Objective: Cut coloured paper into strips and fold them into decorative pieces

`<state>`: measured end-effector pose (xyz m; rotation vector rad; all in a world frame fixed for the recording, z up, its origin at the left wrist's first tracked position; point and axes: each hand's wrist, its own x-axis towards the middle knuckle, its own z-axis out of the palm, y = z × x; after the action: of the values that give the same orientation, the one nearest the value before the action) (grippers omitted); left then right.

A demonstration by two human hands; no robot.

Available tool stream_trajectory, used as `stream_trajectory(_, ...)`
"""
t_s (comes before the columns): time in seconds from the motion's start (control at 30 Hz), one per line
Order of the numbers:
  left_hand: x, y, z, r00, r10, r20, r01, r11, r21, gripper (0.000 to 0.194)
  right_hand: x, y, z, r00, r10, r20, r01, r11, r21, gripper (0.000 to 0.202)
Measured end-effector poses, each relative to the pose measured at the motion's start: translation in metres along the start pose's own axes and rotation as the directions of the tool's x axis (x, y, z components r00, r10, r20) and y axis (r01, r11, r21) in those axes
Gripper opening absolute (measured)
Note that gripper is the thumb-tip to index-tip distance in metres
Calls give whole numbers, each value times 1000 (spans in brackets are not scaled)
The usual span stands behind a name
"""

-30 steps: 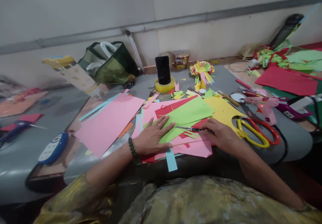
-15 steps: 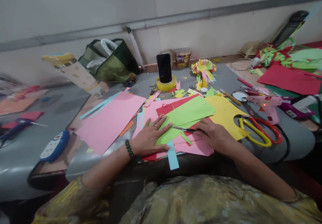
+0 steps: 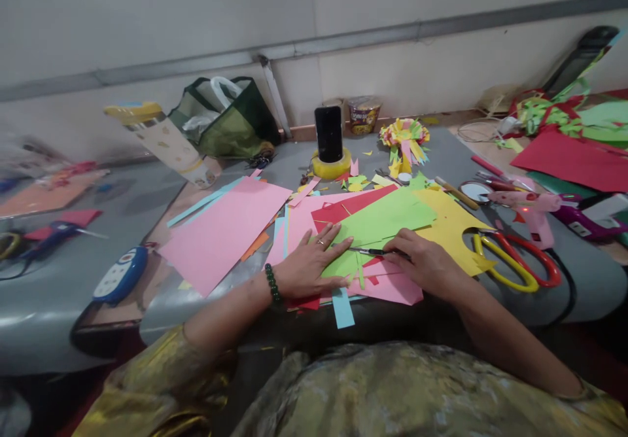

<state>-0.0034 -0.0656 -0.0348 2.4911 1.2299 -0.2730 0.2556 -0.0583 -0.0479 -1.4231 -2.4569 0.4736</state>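
My left hand lies flat on a light green paper sheet, its fingers spread. Between the fingers of my right hand is a slim craft knife, its metal end pointing left across the green paper toward my left fingers. A narrow green strip stands out just below the knife. Beneath the green sheet are a red sheet and pink paper. A light blue strip hangs over the table's front edge, below my left thumb.
Scissors with yellow and red handles lie on yellow paper at right, beside a pink glue gun. A phone stands in a tape roll at the back. Pink sheets and a bottle are at left.
The view has shifted slightly left. The green sheet has slid a little to the right, and the narrow green strip has turned from slanting to nearly upright. Both hands keep their poses.
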Motion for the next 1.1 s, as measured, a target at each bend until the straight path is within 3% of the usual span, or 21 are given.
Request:
stream_trajectory(0.27,-19,-15,5,999,-38,-17,39,997,65,87,1,-2,4,1000,-14,7,14,999,-33,19)
stream_trajectory(0.7,-19,-13,8,999,-39,-35,41,998,52,92,0,-6,5,996,-85,18,84,996,26,18)
stream_trajectory(1.1,-22,-20,9,999,-20,-44,21,1000,23,93,10,-25,11,995,-80,63,82,996,-23,16)
